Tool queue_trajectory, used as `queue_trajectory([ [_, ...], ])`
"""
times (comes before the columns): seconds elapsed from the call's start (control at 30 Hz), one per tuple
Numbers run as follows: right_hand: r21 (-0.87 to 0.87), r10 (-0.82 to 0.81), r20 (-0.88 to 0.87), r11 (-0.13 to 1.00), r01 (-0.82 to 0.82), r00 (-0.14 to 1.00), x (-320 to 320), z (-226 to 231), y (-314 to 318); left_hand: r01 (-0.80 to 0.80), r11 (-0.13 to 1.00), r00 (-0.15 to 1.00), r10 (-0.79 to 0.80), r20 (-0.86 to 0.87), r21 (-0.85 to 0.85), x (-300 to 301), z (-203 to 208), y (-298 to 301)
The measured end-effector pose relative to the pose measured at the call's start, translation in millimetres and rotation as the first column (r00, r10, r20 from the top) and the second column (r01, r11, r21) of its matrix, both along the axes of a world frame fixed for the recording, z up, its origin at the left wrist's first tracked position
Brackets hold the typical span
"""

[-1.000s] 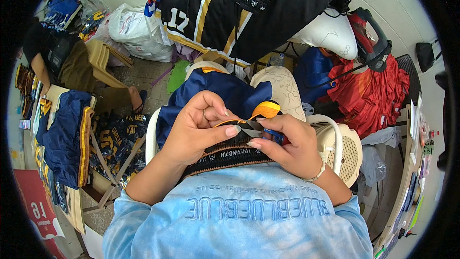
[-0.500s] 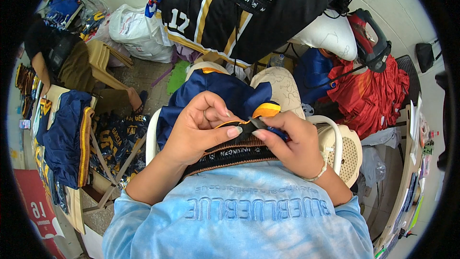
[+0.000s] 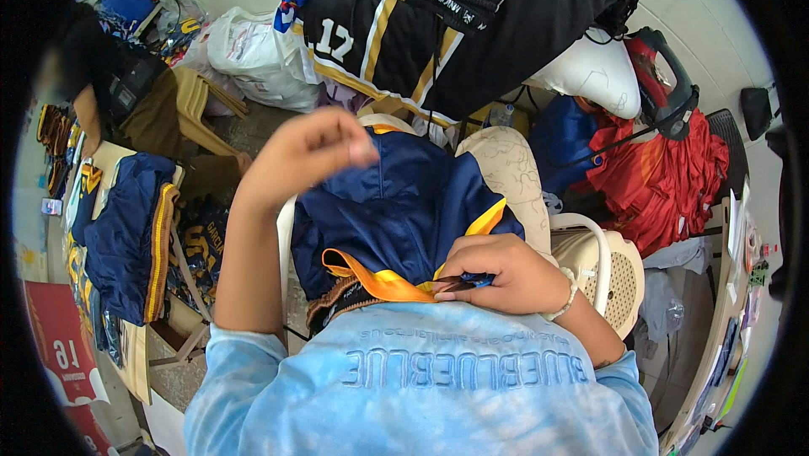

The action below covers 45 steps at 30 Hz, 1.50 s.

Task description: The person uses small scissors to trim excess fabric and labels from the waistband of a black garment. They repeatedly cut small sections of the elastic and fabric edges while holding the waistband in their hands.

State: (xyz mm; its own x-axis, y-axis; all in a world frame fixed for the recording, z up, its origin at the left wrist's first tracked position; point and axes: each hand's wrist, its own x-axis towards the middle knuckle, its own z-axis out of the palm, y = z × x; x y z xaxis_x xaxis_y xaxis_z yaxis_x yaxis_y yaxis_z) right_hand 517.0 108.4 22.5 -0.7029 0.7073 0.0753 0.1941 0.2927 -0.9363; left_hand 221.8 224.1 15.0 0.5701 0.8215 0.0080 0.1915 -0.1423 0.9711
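Navy blue shorts (image 3: pixel 396 195) with yellow-orange trim (image 3: pixel 383 281) lie bunched across my lap. Part of their dark, brown-edged waistband (image 3: pixel 337 303) shows against my shirt. My right hand (image 3: pixel 501 275) is closed around small dark snips with a bluish handle (image 3: pixel 474 281), its fingertips low at the trim. Raised above the left side of the shorts, my left hand (image 3: pixel 308 148) is off the cloth. Its fingers look curled but are smeared by motion, and whether anything is between them is unclear.
Black garments with gold stripes (image 3: pixel 404 34) are heaped ahead. To the right are an iron (image 3: pixel 661 81), red garments (image 3: pixel 661 174) and a beige plastic seat (image 3: pixel 619 275). Navy clothes (image 3: pixel 126 233) lie on a stand at left, near another person (image 3: pixel 101 77).
My left hand has let go of the trim and swung up and left. My right hand has lowered toward my shirt with the snips. More of the shorts and trim is exposed.
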Motion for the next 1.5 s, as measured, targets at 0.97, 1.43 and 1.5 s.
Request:
queue_trajectory([
  [0.97, -0.009, -0.399, -0.171, 0.915, 0.403, 0.901, -0.7, -12.5, 12.2, 0.039, 0.923, 0.911, -0.190, 0.366, 0.382, 35.9, -22.0, -65.3],
  [1.43, -0.168, -0.505, -0.109, 0.858, 0.485, 0.856, -5.0, 3.5, 7.8, 0.144, 0.982, 0.906, -0.080, 0.417, -0.125, 47.7, -11.7, -78.4],
  [1.5, -0.135, -0.480, -0.187, 0.877, 0.462, 0.857, -6.1, 8.1, 8.3, 0.083, 0.993, 0.935, -0.050, 0.350, -0.081, 57.3, -5.8, -78.4],
])
